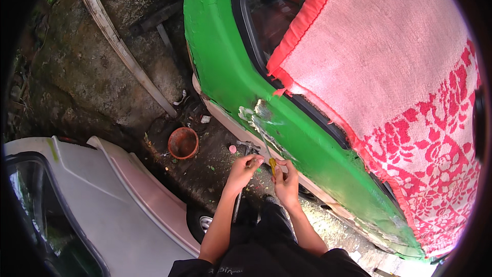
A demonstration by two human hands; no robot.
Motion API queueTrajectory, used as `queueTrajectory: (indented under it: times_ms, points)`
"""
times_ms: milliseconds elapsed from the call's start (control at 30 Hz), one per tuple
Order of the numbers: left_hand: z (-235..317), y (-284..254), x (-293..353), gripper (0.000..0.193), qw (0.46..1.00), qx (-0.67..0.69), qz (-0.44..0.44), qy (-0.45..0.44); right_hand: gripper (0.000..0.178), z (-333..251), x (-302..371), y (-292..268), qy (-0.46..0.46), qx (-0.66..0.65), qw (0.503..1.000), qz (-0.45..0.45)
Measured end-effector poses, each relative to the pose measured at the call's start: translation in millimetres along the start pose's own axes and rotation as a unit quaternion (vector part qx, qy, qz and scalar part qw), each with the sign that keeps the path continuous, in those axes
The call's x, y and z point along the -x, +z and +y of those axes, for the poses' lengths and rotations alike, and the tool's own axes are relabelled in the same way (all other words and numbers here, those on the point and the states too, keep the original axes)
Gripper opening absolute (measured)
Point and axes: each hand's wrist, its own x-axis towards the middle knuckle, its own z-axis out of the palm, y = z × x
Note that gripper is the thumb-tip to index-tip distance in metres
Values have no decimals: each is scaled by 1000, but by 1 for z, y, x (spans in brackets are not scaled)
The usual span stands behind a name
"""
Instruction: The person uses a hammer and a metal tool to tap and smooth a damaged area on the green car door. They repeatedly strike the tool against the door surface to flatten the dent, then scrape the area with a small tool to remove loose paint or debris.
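Note:
My right hand point(287, 182) is closed round the yellow handle of a screwdriver point(273, 166). Its thin shaft points up and away toward the green car's side. Beside it, my left hand point(242, 172) has its fingertips pinched near the handle; whatever sits between them is too small to make out. A grey metal piece point(248, 146) shows just beyond my left hand; whether the hand touches it I cannot tell. In front of both hands, the green car's body point(220, 66) has a rough patch point(251, 115) of chipped paint and bared filler.
A red and white patterned cloth point(389, 72) drapes over the green car. On the dirt ground stands a terracotta pot point(183, 143), near a small pink lid point(232, 149). A pale car point(118, 190) fills the lower left. A long curved strip point(120, 41) leans at the wall.

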Motion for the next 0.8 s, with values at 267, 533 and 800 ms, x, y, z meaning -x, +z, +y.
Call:
queueTrajectory:
  times_ms: [267,533,800]
  points:
    - [-6,23,-1,31,997,54,-13,-44,13,1,-11,2,-52,111,992,10]
    - [-9,26,-4,31,994,77,27,-70,12,-10,-16,0,-78,150,985,-6]
    - [-6,23,2,35,996,51,44,-65,12,-14,-18,-8,-116,248,961,-28]
